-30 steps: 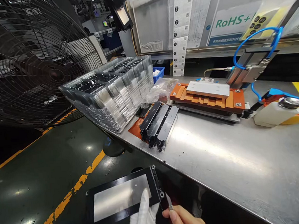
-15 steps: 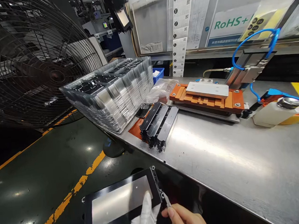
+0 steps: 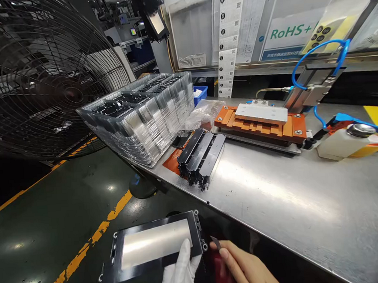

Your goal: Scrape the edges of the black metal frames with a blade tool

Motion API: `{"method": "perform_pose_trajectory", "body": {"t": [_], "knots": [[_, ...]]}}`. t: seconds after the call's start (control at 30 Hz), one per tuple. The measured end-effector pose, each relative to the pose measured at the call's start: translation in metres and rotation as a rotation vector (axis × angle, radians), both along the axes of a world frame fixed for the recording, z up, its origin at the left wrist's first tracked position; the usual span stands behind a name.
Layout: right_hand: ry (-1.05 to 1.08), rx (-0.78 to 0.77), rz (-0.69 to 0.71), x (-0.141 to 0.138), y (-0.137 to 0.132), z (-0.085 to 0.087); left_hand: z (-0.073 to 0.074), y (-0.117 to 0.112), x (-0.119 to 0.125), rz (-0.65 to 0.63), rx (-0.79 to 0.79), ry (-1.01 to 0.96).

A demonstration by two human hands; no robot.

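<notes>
Within the left grip [image 3: 181, 268], white-gloved and closed: a black-framed metal plate [image 3: 154, 244]. Just beside it, the right grip [image 3: 248, 270] pinches a pointed steel tool [image 3: 215, 242]. Risk: a slipped tip could scratch the plate's bright face.

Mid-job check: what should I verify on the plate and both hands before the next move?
Left-hand grip: ok. The white-gloved left hand holds the black-framed metal plate at its lower edge.
Right-hand glove: not ok. The right hand is bare.
Tool grip: ok. The right hand pinches the small metal tool.
Tool clearance: ok. Its tip sits just off the plate's right edge, apparently not touching.
Plate face: cannot tell. Glare on the silver panel could hide marks.
</notes>
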State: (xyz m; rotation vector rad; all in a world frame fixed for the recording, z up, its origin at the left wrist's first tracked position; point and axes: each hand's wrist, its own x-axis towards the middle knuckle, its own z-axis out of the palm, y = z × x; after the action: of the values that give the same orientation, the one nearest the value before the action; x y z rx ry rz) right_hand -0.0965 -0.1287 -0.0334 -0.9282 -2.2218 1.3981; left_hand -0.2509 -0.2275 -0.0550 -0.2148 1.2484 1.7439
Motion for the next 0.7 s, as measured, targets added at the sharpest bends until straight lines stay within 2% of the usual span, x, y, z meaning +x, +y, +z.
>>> {"method": "perform_pose_trajectory", "body": {"t": [0.13,0.23,0.33,0.47,0.6,0.7], "knots": [[-0.132,0.552,-0.06,0.001,0.008,-0.004,0.004,0.008,-0.002,0.002,-0.086,-0.04],[-0.218,0.756,-0.029,-0.006,0.011,-0.005,0.001,0.006,-0.003,-0.017,-0.063,0.022],[-0.243,0.841,-0.031,-0.011,0.014,-0.007,-0.004,0.002,-0.002,-0.019,-0.054,0.032],[-0.171,0.901,-0.05,-0.012,0.016,-0.01,-0.005,0.0,-0.006,-0.038,-0.075,0.024],[-0.137,0.932,-0.04,-0.011,0.016,-0.011,-0.002,0.001,-0.013,-0.105,-0.098,-0.053],[-0.14,0.919,-0.05,-0.01,0.017,-0.011,0.005,0.007,-0.013,-0.096,-0.088,-0.097]]}}
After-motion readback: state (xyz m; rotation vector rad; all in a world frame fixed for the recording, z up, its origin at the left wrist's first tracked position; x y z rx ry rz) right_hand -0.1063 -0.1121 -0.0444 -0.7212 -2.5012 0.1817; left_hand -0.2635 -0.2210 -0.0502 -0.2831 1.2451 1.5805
